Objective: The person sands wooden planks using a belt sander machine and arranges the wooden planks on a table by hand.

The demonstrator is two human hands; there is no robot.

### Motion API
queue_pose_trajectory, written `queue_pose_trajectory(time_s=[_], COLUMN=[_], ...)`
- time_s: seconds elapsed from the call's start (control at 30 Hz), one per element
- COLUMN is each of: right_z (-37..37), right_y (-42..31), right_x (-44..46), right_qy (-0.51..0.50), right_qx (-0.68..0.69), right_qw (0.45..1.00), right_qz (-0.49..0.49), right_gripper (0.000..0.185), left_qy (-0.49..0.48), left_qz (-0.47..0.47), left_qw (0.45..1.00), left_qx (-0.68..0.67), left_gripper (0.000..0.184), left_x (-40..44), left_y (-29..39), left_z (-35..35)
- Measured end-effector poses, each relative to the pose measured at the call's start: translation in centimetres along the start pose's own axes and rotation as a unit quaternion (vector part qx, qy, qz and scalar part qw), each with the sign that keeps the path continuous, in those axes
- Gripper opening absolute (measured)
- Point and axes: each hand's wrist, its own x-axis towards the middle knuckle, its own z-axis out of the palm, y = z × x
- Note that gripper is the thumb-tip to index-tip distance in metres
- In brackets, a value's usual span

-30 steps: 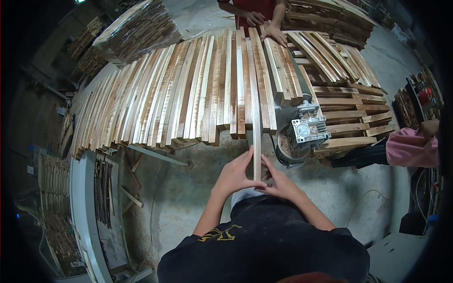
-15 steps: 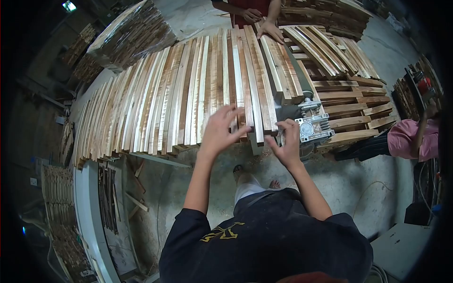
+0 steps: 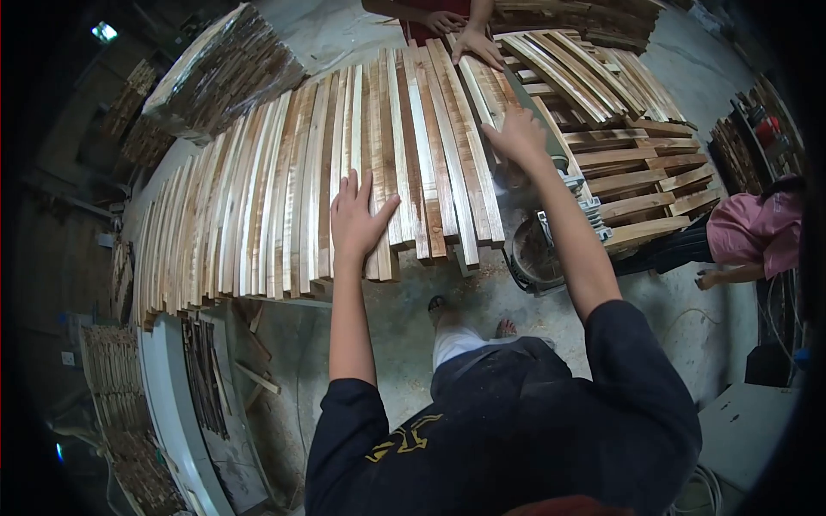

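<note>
A long row of wooden strips (image 3: pixel 284 185) lies side by side, their near ends uneven. On the strips rests my left hand (image 3: pixel 354 219), flat with fingers spread and thumb out. Farther right, my right hand (image 3: pixel 519 138) reaches over a smaller group of strips (image 3: pixel 483 90) beside the main row. Its fingers are apart and it appears to touch their near ends; nothing shows in its grip. At the far side, a co-worker's hand (image 3: pixel 476 47) lies on the far ends of that smaller group.
Right of the strips is a metal machine part (image 3: pixel 585 211), partly behind my right forearm. Beyond it stands a slatted stack of wood (image 3: pixel 632 182). A person in a pink top (image 3: pixel 744 228) is at far right. A wrapped wood stack (image 3: pixel 224 73) stands back left.
My left hand has moved left and settled flat on the strips. My right hand has gone forward from the near strip ends to the smaller group. The view has shifted slightly.
</note>
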Motion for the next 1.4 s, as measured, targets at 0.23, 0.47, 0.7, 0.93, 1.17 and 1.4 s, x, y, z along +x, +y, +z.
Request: queue_pose_trajectory(time_s=[0.23,0.47,0.7,0.93,1.17,1.4], right_z=[0.5,-0.9,-1.6,-1.0,-2.9,-5.3], right_y=[-1.5,-0.8,0.7,1.0,1.9,3.4], right_x=[2.2,0.3,-3.5,-3.7,-7.6,-15.0], right_qy=[-0.085,-0.084,-0.065,-0.043,-0.07,-0.048], right_qx=[0.018,0.047,0.051,0.047,0.05,0.046], right_qw=[0.994,0.994,0.996,0.998,0.996,0.998], right_qz=[0.062,0.043,0.019,0.004,0.005,-0.018], right_gripper=[0.101,0.099,0.094,0.086,0.087,0.083], left_qy=[0.006,0.06,-0.303,-0.152,-0.227,-0.188], left_qz=[-0.003,0.081,0.013,0.0,0.006,-0.02], left_qw=[1.0,0.943,0.744,0.684,0.675,0.692], left_qx=[-0.012,-0.317,-0.595,-0.714,-0.702,-0.697], left_gripper=[0.084,0.059,0.041,0.044,0.044,0.042], left_x=[0.1,-7.8,-16.0,-11.9,-10.3,-9.5], left_y=[-0.1,7.2,13.8,15.1,14.6,14.3], left_z=[0.2,-1.3,3.6,7.0,7.0,7.5])
